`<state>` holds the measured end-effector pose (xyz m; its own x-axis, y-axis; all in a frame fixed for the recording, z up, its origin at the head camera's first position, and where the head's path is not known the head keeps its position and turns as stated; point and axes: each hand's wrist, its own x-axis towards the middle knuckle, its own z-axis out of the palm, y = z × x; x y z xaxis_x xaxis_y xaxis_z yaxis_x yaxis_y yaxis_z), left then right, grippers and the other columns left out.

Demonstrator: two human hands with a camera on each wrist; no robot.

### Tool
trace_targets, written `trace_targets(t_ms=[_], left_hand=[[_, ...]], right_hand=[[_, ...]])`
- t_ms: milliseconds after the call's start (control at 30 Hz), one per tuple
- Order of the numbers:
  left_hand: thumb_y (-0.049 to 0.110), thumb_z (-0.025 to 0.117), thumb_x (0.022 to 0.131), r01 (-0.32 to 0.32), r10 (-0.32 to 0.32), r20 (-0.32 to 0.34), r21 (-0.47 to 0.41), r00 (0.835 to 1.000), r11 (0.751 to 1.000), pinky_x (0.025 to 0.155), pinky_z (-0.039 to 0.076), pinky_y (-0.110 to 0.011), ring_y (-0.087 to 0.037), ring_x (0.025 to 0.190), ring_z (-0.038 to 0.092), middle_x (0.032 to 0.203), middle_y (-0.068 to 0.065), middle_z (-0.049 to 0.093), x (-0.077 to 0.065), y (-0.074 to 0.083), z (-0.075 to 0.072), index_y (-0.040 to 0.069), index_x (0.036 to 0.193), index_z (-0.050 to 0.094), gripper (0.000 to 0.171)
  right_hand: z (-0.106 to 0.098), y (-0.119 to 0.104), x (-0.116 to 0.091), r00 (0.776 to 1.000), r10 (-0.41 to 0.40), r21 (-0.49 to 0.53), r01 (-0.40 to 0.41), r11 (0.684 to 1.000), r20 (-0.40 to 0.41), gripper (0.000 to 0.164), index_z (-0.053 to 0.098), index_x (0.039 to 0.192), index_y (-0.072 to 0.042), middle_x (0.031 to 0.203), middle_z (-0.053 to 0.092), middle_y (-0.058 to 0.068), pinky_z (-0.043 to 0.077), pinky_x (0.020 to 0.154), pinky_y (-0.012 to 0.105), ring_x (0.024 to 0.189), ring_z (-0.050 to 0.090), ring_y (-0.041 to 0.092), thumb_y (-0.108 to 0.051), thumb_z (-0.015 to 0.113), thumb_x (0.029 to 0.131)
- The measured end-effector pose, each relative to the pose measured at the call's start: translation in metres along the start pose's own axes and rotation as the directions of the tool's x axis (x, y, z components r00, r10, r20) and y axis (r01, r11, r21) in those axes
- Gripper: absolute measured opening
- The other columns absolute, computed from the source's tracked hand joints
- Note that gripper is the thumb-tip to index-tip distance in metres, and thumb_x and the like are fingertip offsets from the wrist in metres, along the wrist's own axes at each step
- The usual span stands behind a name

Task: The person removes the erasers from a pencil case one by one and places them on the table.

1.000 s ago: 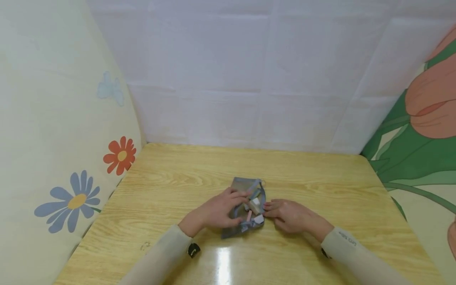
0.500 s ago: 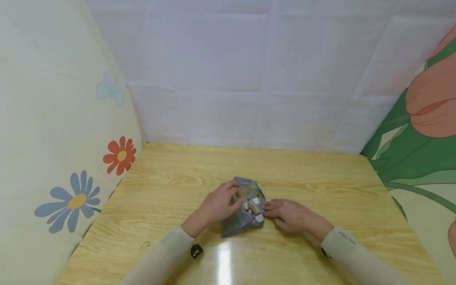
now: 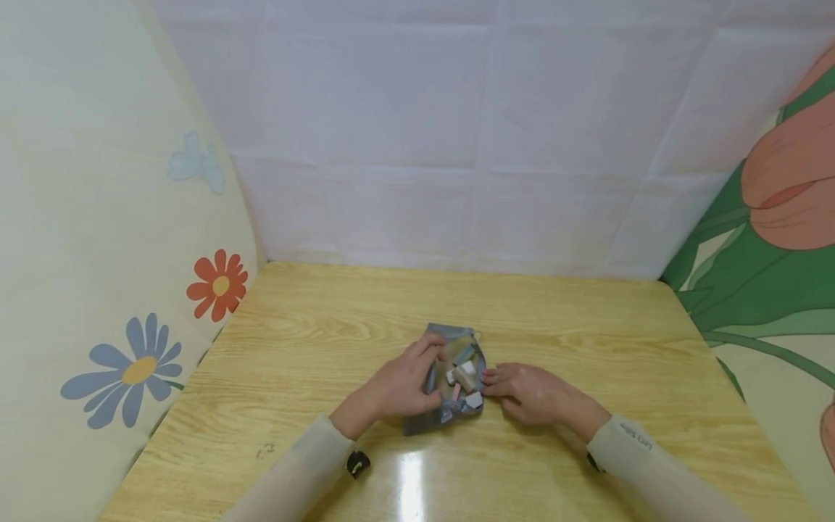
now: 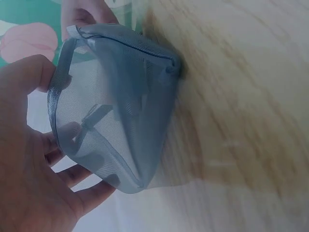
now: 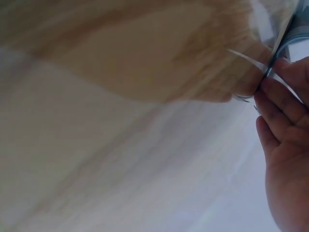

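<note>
I have the grey-blue mesh bag [image 3: 420, 425] between the person's two sets of fingers, low on the wooden table [image 3: 326, 304]. The left hand [image 3: 399, 384] is spread wide, thumb well apart from the fingers, their tips showing through the mesh at its edge; I judge this spread keeps the mouth gaping, and I can't tell how firmly it grips. The right hand [image 3: 538, 394] pinches the opposite edge between thumb and fingertips, probably so that side doesn't slide. Between those fingers I make out a beige block [image 3: 466, 378], a pink piece [image 3: 456, 392] and a white piece [image 3: 474, 400], apparently inside the bag and seen more easily with its sides drawn apart. For writing, behind the right fingers the sleeve [image 3: 634, 435] carries a small script line: perhaps "Let's", then a word too blurred for me. Behind the left fingers, the black wrist device [image 3: 356, 464] bears a pale mark I can't read, and I find no legible brand or label on the bag.
</note>
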<state>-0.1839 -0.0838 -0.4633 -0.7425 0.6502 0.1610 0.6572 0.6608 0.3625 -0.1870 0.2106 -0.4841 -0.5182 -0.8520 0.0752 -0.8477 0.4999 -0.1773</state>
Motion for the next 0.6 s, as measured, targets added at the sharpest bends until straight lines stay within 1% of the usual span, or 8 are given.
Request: trace_targets(t_ms=[100,167,233,333,400,500,600], left_hand=[[0.031,0.068,0.077,-0.007,0.006,-0.007,-0.017,1.000,1.000,0.078,0.055,-0.027,-0.017,0.123,0.050,0.150,-0.003,0.038,0.000,0.001,0.001,0.006,0.126,0.056,0.056],[0.031,0.068,0.077,-0.011,0.011,-0.013,-0.024,1.000,1.000,0.080,0.055,-0.027,-0.018,0.124,0.049,0.149,-0.003,0.038,0.000,0.001,0.002,0.006,0.126,0.055,0.057],[0.031,0.069,0.077,-0.016,0.016,-0.018,-0.036,1.000,0.999,0.082,0.055,-0.027,-0.019,0.125,0.049,0.149,-0.004,0.039,0.000,0.002,0.003,0.005,0.126,0.055,0.057],[0.032,0.069,0.077,-0.013,0.012,-0.021,-0.045,1.000,0.999,0.082,0.055,-0.027,-0.021,0.126,0.048,0.148,-0.006,0.038,0.000,0.003,0.004,0.004,0.126,0.054,0.058],[0.032,0.070,0.077,-0.010,0.008,-0.027,-0.047,1.000,0.999,0.081,0.055,-0.028,-0.021,0.127,0.048,0.148,-0.006,0.038,0.000,0.004,0.004,0.005,0.126,0.054,0.059],[0.032,0.070,0.077,-0.006,0.005,-0.039,-0.040,0.999,0.999,0.084,0.055,-0.030,-0.021,0.129,0.047,0.148,-0.006,0.038,0.000,0.005,0.005,0.006,0.126,0.053,0.058],[0.033,0.070,0.077,-0.003,0.001,-0.044,-0.041,0.999,0.999,0.087,0.055,-0.031,-0.021,0.129,0.047,0.148,-0.006,0.038,0.000,0.006,0.006,0.007,0.126,0.052,0.058]], right_hand=[[0.000,0.000,0.001,1.000,0.016,0.013,-0.016,1.000,-0.001,0.032,0.072,0.125,-0.011,0.134,0.066,0.007,0.042,0.111,0.046,0.127,0.060,0.024,-0.012,0.058,0.096],[0.001,0.000,0.001,1.000,0.029,0.025,-0.028,0.999,-0.011,0.030,0.073,0.123,-0.012,0.132,0.067,0.007,0.043,0.110,0.046,0.125,0.061,0.024,-0.012,0.059,0.096],[0.001,0.000,0.002,0.999,0.038,0.040,-0.037,0.999,-0.018,0.028,0.075,0.120,-0.012,0.131,0.068,0.006,0.044,0.109,0.045,0.123,0.063,0.023,-0.013,0.060,0.096],[0.001,-0.001,0.004,0.998,0.047,0.054,-0.045,0.998,-0.039,0.023,0.076,0.115,-0.012,0.126,0.070,0.006,0.047,0.107,0.044,0.119,0.065,0.021,-0.013,0.062,0.097],[0.000,-0.001,0.007,0.997,0.046,0.067,-0.042,0.997,-0.054,0.021,0.077,0.112,-0.011,0.123,0.072,0.006,0.049,0.104,0.043,0.116,0.067,0.021,-0.012,0.062,0.097],[-0.002,-0.001,0.010,0.996,0.036,0.091,-0.028,0.995,-0.085,0.020,0.077,0.109,-0.010,0.117,0.074,0.007,0.053,0.099,0.041,0.111,0.069,0.022,-0.009,0.064,0.095],[-0.005,-0.001,0.012,0.993,0.033,0.110,-0.020,0.994,-0.116,0.018,0.078,0.107,-0.011,0.111,0.075,0.005,0.055,0.095,0.040,0.106,0.070,0.020,-0.010,0.065,0.094]])
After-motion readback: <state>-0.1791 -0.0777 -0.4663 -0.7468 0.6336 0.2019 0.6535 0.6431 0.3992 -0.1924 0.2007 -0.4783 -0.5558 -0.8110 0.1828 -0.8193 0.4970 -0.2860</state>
